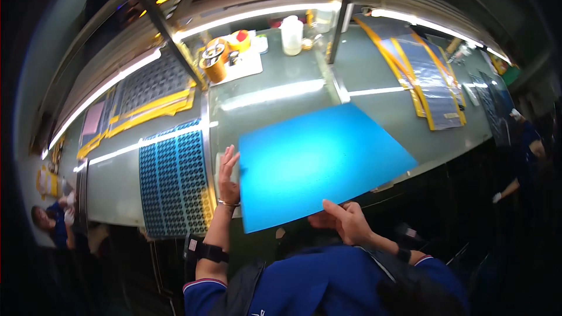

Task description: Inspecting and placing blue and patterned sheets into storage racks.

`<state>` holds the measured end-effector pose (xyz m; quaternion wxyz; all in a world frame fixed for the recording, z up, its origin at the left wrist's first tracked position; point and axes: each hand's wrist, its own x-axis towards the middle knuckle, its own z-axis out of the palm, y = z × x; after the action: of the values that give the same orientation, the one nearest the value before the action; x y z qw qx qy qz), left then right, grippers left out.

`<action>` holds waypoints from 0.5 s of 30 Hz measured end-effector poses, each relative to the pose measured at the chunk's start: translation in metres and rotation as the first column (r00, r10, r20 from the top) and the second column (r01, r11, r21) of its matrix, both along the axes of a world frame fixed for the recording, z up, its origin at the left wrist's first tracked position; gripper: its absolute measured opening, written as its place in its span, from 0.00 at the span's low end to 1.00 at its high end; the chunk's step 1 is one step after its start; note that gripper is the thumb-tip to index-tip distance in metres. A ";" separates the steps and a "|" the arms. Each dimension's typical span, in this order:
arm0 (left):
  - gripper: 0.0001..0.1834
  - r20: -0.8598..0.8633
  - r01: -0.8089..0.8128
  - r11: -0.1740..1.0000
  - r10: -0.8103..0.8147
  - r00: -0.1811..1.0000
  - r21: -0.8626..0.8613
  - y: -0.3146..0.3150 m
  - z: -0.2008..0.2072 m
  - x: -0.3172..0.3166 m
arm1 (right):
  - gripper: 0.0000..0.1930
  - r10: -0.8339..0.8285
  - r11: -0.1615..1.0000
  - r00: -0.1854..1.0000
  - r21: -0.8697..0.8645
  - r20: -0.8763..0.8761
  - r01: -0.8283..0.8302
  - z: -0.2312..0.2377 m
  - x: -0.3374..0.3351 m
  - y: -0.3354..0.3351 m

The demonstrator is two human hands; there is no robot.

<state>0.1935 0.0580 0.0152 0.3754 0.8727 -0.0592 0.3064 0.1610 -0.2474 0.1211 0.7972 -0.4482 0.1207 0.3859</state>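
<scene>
A smooth blue sheet (316, 167), four-cornered and glossy, is held tilted above the near side of the workbench. My right hand (346, 220) grips its near edge, thumb on top and fingers underneath. Along the sheet's left edge stands my left hand (227, 175), its fingers stretched upward and its palm side against the edge; part of that hand is hidden by the sheet. To the left of it lies a dark blue sheet with rows of round holes (175, 181), with yellow along its right edge.
Tape rolls (215, 58) and a white plastic jug (291, 35) stand at the back. Yellow-edged sheets lie on the left (155, 96) and right (430, 82). Shelf posts (342, 20) rise from the bench. Other people are at far left (55, 219) and far right (527, 146).
</scene>
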 end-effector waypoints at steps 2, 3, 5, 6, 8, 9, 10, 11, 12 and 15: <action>0.09 0.007 0.110 0.944 -0.113 0.994 -0.312 0.005 -0.006 0.008 | 0.26 0.029 0.979 0.784 0.141 0.620 -0.148 0.040 -0.010 -0.014; 0.07 -0.033 -0.035 0.885 0.022 0.999 -0.464 -0.002 0.000 0.003 | 0.34 0.079 0.982 0.546 0.030 0.834 -0.188 0.047 0.002 -0.016; 0.05 -0.006 -0.076 0.716 0.099 0.995 -0.694 -0.022 0.009 0.011 | 0.35 0.308 0.887 0.342 -0.398 0.888 0.233 0.025 0.021 -0.029; 0.09 -0.113 -0.214 0.720 0.187 0.976 -0.660 -0.024 0.005 0.013 | 0.35 0.429 0.731 0.349 -0.547 0.833 0.408 -0.003 0.034 -0.031; 0.13 -0.370 -0.407 0.731 0.225 0.901 -0.547 -0.020 -0.016 0.018 | 0.34 0.746 0.333 0.313 -0.736 0.588 0.589 -0.061 0.040 -0.047; 0.16 -0.473 -0.505 0.704 0.267 0.840 -0.500 -0.013 -0.040 0.018 | 0.34 0.816 0.247 0.329 -0.801 0.475 0.546 -0.085 0.037 -0.048; 0.15 -0.489 -0.491 0.592 0.179 0.854 -0.639 -0.022 -0.050 0.022 | 0.33 0.834 0.206 0.350 -0.829 0.426 0.520 -0.113 0.035 -0.052; 0.13 -0.544 -0.534 0.616 0.195 0.816 -0.580 -0.014 -0.077 0.022 | 0.33 0.833 0.164 0.404 -0.865 0.379 0.474 -0.132 0.029 -0.049; 0.11 -0.600 -0.571 0.638 0.206 0.773 -0.517 -0.016 -0.079 0.023 | 0.32 0.828 0.117 0.459 -0.899 0.323 0.421 -0.139 0.027 -0.046; 0.07 -0.569 -0.567 0.552 0.192 0.800 -0.611 -0.014 -0.082 0.031 | 0.31 0.822 0.163 0.400 -0.840 0.406 0.518 -0.154 0.038 -0.042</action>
<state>0.2243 0.0435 -0.0666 0.6290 0.6688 0.3564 0.1733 0.1987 -0.2892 -0.0330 0.1644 -0.9708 -0.1744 0.0084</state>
